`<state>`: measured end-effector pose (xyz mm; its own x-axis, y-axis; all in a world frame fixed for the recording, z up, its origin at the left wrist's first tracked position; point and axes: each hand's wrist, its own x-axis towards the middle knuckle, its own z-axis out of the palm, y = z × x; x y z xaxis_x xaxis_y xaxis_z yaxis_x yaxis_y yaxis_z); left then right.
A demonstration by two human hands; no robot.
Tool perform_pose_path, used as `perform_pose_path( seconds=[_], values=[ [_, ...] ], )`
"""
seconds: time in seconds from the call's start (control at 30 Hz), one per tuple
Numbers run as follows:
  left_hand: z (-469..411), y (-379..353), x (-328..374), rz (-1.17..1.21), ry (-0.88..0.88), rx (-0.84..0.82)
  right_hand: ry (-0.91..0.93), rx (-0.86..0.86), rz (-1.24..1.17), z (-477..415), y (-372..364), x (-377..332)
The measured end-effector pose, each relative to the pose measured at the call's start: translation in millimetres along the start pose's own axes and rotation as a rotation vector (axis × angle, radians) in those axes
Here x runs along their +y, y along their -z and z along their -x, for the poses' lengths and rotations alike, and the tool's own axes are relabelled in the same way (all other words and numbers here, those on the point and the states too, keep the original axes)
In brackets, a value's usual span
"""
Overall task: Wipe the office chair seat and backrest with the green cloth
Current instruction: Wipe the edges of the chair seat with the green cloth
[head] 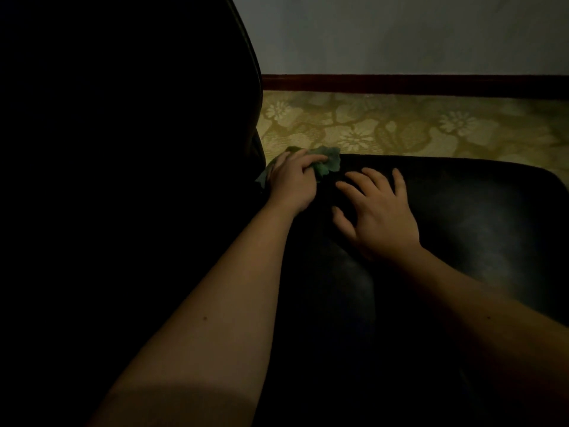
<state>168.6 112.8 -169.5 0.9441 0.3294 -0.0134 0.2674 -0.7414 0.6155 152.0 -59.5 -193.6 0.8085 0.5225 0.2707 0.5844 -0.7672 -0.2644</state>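
backrest (138,149) walling the left, open seat (477,217) rightward, floor (431,127) beyond

We lose the backrest (123,149) in deep shadow, its surface unreadable. The left grip (291,183) covers part of the green cloth (331,158), and the seat (477,217) runs out of our view at the right and bottom.

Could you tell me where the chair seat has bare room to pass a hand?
The seat is bare from the right hand out to its right edge. It is crowded at the far corner by the backrest, where the left hand grips the green cloth.
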Motion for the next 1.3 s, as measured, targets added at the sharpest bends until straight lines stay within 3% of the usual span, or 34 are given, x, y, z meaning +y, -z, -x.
perform_pose_path(
  seconds=[0.17,0.47,0.7,0.87,1.07,1.3],
  values=[
    [19,0,10,0.238,0.059,0.023,0.024,0.036,0.092,3,12,-7],
    [99,1,6,0.030,0.007,0.030,0.199,-0.077,0.230,55,42,-20],
    [212,7,13,-0.148,0.054,-0.096,0.356,-0.156,0.338,137,81,-49],
    [281,6,17,-0.323,0.066,-0.165,0.327,-0.238,0.367,199,101,-63],
    [350,15,32,-0.451,0.106,-0.253,0.167,-0.312,0.363,254,117,-78],
    [387,50,8,-0.396,-0.054,-0.448,0.012,-0.281,0.284,270,113,-118]
  ],
)
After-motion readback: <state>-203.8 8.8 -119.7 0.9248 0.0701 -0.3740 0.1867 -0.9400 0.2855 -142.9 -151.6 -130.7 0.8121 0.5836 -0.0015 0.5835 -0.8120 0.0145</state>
